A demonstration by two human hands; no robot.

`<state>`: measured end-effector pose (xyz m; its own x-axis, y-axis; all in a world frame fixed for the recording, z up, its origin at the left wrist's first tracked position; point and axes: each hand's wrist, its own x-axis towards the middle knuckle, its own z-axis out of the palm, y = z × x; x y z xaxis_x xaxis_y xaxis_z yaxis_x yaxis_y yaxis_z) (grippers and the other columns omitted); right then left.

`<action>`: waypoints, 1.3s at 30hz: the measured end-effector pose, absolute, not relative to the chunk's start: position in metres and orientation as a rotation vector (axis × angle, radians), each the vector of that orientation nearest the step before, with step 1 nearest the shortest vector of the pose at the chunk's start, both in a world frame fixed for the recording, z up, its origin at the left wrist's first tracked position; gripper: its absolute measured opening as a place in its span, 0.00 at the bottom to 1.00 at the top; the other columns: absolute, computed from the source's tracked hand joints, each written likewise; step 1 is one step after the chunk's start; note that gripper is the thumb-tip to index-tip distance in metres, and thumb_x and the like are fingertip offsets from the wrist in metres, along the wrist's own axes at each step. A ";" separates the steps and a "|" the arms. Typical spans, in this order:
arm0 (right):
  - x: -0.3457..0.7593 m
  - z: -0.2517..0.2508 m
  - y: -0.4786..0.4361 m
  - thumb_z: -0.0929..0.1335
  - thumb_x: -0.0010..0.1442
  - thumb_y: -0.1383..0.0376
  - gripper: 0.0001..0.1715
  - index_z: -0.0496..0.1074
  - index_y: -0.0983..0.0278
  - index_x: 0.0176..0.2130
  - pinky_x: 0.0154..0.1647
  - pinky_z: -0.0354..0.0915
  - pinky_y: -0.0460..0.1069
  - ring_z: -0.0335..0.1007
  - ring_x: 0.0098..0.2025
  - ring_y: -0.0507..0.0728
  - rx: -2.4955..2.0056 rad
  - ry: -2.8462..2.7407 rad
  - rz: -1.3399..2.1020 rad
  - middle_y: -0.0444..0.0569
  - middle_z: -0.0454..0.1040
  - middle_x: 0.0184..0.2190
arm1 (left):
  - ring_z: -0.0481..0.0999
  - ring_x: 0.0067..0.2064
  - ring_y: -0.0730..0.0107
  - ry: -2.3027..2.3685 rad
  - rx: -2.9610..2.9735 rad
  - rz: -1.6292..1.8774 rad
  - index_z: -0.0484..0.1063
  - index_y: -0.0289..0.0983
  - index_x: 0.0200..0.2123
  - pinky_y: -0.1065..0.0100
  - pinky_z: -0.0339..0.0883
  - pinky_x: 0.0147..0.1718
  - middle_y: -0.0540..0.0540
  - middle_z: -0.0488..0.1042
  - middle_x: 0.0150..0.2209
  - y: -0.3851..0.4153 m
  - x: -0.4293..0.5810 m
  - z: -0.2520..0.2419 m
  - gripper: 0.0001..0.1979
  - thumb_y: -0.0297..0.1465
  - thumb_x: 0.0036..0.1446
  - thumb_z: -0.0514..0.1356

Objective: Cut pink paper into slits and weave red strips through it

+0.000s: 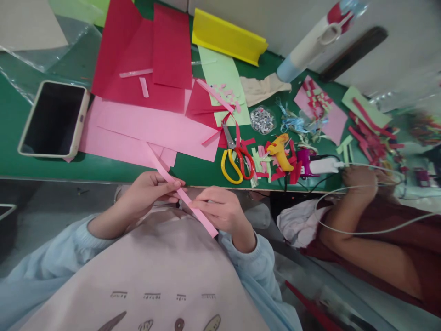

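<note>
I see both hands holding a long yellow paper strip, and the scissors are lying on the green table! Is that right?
Almost! The strip isn't yellow: the head view shows that it is pink. The left hand and right hand do both hold it, and the scissors do lie on the green table.

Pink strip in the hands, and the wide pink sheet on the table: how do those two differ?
The pink strip is narrow; the wide pink sheet is far broader. The left hand and right hand hold the pink strip, while no hand touches the wide pink sheet, which lies on the green table. Both are pink.
</note>
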<state>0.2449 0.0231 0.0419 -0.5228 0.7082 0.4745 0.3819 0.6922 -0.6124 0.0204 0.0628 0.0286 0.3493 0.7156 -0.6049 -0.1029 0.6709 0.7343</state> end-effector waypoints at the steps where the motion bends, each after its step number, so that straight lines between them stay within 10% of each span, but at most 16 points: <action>1: 0.246 0.042 0.023 0.67 0.66 0.70 0.09 0.78 0.66 0.41 0.42 0.73 0.49 0.75 0.39 0.54 -0.829 -2.148 0.583 0.51 0.79 0.36 | 0.82 0.29 0.68 1.113 0.669 0.603 0.82 0.35 0.30 0.68 0.81 0.33 0.44 0.83 0.29 0.064 0.020 0.029 0.17 0.42 0.42 0.75; 26: 0.288 0.039 0.001 0.68 0.56 0.75 0.10 0.78 0.63 0.33 0.34 0.69 0.46 0.74 0.32 0.53 -1.098 -1.959 0.878 0.48 0.78 0.30 | 0.81 0.31 0.69 1.304 0.728 0.793 0.81 0.33 0.31 0.70 0.80 0.35 0.42 0.83 0.32 0.081 0.025 0.036 0.21 0.44 0.41 0.75; 39: 0.253 0.045 0.023 0.62 0.69 0.64 0.18 0.66 0.64 0.26 0.34 0.57 0.46 0.60 0.30 0.50 -1.123 -1.941 1.245 0.43 0.65 0.25 | 0.80 0.30 0.69 1.224 0.931 0.660 0.81 0.35 0.34 0.67 0.80 0.35 0.45 0.81 0.30 0.078 0.022 0.037 0.18 0.45 0.51 0.69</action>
